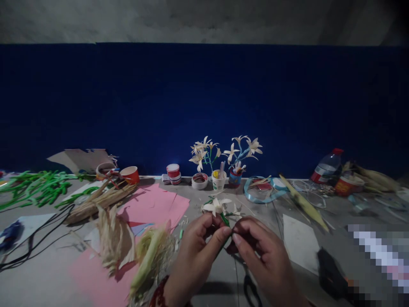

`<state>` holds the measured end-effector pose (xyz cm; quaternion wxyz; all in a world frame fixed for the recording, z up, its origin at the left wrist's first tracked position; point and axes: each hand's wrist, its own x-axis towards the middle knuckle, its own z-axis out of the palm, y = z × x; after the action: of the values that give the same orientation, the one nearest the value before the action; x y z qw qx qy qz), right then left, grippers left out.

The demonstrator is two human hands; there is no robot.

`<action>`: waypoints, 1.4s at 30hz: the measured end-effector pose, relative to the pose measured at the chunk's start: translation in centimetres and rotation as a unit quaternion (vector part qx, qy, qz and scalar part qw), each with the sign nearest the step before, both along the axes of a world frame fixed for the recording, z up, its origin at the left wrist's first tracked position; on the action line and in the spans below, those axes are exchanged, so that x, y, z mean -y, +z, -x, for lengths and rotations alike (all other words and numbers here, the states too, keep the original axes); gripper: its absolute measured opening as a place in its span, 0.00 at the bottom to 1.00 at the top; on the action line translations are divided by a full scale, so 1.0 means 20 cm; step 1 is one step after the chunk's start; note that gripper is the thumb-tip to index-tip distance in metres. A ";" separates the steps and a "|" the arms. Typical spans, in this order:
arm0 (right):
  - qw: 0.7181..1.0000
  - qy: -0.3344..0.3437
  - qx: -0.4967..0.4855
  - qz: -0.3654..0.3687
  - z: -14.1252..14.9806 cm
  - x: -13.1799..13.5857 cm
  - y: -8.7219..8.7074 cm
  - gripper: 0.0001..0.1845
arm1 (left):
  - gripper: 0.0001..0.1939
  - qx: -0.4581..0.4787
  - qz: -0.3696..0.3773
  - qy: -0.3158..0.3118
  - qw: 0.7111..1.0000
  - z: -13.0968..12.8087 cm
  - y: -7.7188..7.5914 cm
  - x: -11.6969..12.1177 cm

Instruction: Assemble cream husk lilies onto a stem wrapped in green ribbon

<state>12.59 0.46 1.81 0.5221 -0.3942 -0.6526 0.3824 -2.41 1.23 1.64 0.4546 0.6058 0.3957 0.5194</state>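
Observation:
Just above the table, both of my hands meet at a handmade white flower (217,206) with a green stem. My left hand (201,247) pinches the stem below the petals between thumb and fingers. My right hand (263,251) has its thumb and fingertips closed at the same stem, close by the left thumb. The lower stem is mostly hidden by the hands. Behind the hands, more white flowers stand in a white paper cup (219,182) and in a blue-and-red container (235,177). Black scissor handles (252,292) lie below my right hand.
Pink paper sheets (153,209), dried husks (113,238) and a corn cob with silk (143,264) lie left. Green fuzzy stems (44,187) fill the far left. Blue ribbon (249,194), white paper (300,243) and a plastic bottle (327,166) are right. A blue wall (128,106) stands behind.

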 end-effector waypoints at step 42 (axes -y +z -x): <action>0.986 -0.091 0.033 -0.136 -0.01 -0.02 -0.08 0.05 | 0.08 -0.138 -0.092 0.084 0.983 -0.06 0.07 0.02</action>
<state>12.69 0.90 0.26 0.5813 -0.3900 -0.6768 0.2279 -1.22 0.75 3.03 0.2923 0.6755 0.4547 0.5015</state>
